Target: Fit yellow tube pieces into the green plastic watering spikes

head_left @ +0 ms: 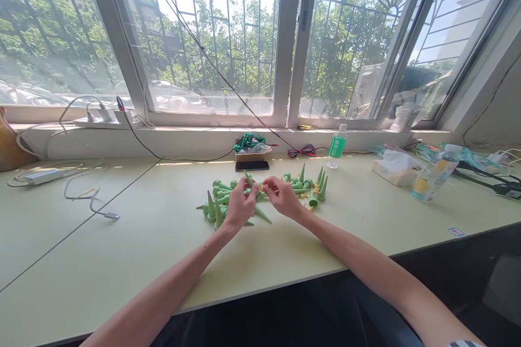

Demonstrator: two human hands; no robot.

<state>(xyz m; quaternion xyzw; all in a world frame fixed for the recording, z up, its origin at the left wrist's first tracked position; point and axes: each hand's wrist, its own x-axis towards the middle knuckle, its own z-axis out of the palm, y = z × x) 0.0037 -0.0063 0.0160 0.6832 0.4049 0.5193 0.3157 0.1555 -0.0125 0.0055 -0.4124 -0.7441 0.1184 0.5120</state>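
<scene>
My left hand [241, 205] is closed around a green plastic spike [248, 178], its pointed tip sticking up past the fingers. Close beside it, my right hand [284, 198] pinches a small yellow-orange piece [261, 187] at the spike's near end; its exact shape is too small to make out. Around both hands lie several more green spikes, some standing like this upright spike [210, 207] on the left and this spike [323, 188] on the right. Other spikes lie on their sides, partly hidden by my hands. Small yellow-orange pieces [316, 188] are scattered among the right-hand spikes.
Behind the spikes are a black phone [252, 166] and a small box with green cord [249, 143]. A green-labelled bottle [337, 146] stands at the back. Right are a tissue box [394, 168] and another bottle [433, 176]; cables [91, 198] lie left on the table [154, 249].
</scene>
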